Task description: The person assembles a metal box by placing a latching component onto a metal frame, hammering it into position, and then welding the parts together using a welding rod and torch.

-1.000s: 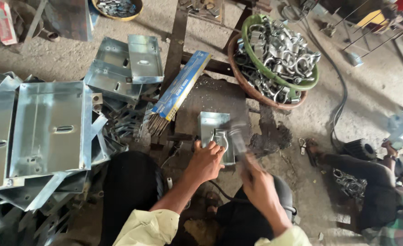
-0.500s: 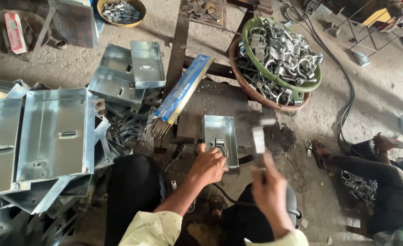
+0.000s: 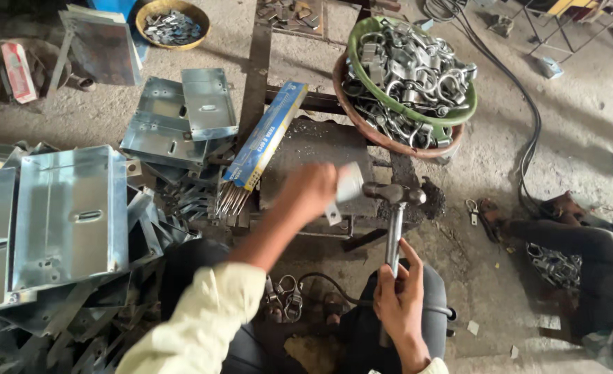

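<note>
Pale yellow sleeves, seemingly dark trousers

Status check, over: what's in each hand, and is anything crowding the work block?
Left hand lifts small metal piece. Right hand grips hammer, head by the piece. Rod box lies beside dark work block.

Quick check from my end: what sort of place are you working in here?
Most likely a small metal workshop, worked at floor level. Stacked sheet-metal boxes lie beside the worker, a basin of metal clamps sits ahead, and the right hand holds a hammer beside the left hand.
</note>
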